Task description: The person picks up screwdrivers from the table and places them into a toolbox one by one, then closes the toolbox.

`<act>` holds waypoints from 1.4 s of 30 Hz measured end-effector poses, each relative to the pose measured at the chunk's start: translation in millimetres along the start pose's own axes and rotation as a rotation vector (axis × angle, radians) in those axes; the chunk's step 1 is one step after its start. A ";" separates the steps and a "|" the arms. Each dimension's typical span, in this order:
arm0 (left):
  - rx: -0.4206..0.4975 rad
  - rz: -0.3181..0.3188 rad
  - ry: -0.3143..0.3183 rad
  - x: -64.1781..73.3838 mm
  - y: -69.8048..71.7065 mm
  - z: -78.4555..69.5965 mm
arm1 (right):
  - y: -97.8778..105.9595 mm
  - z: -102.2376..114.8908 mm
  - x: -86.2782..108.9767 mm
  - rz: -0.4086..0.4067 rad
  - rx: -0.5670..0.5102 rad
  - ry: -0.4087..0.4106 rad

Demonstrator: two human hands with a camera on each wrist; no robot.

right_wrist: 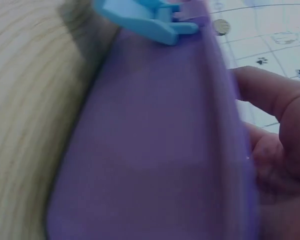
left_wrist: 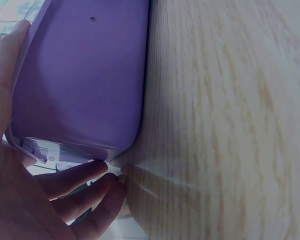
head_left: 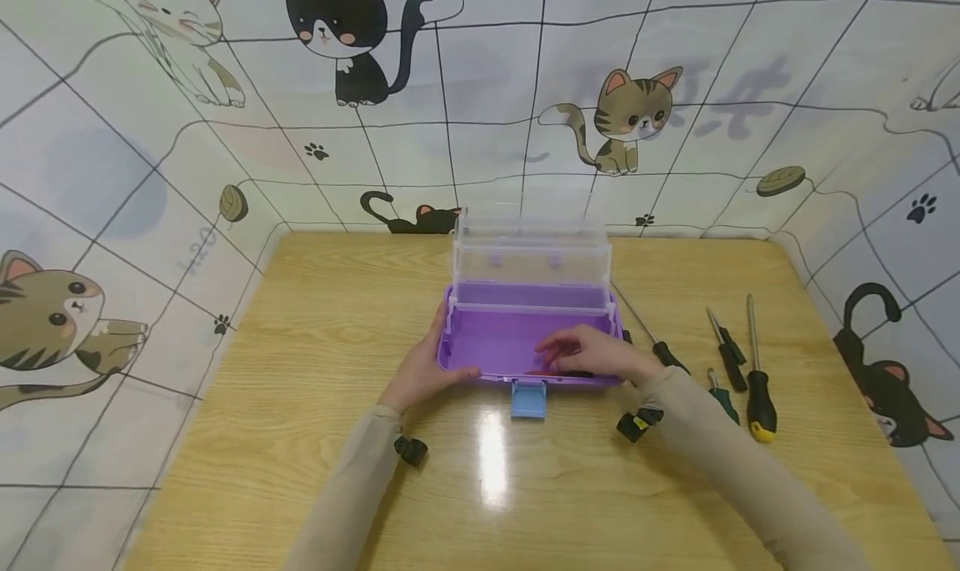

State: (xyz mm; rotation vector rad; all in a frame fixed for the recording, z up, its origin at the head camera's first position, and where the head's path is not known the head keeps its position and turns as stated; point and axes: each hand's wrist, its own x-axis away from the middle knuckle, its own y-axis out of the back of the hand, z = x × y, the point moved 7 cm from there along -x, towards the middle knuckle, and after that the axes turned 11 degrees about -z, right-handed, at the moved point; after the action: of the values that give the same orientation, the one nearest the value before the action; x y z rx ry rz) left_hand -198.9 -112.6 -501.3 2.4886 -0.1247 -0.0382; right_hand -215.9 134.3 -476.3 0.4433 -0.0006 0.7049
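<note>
A purple toolbox point(head_left: 487, 338) with a raised clear lid point(head_left: 532, 258) stands on the table. My left hand point(head_left: 427, 367) grips its left end, thumb along the front rim and fingers round the side. In the left wrist view, that hand's fingertips point(left_wrist: 112, 182) curve round the purple end near the tabletop. My right hand point(head_left: 588, 353) reaches over the front wall into the right half, fingers bent downward. A dark and red item point(head_left: 576, 374) lies partly hidden under it along the inner front wall; I cannot tell whether the fingers hold it. The blue latch point(head_left: 528, 400) hangs down at the front.
To the right lie several screwdrivers: a long one point(head_left: 663, 354) beside the box, a black-and-yellow one point(head_left: 761, 396), a short green one point(head_left: 723, 400) partly behind the right sleeve, and small black ones point(head_left: 731, 367). A cat-patterned wall covering point(head_left: 495, 154) surrounds the table's back and sides.
</note>
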 end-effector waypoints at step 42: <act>0.035 -0.016 -0.044 0.4 0.4 -3.3 | 62.8 12.2 63.8 -0.222 -0.074 -0.100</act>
State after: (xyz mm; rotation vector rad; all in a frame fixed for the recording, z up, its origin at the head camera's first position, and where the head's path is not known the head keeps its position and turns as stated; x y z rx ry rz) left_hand -198.3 -111.0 -498.4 2.5250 -0.1247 -0.0986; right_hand -204.6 211.7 -431.1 0.4004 -0.0710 0.4625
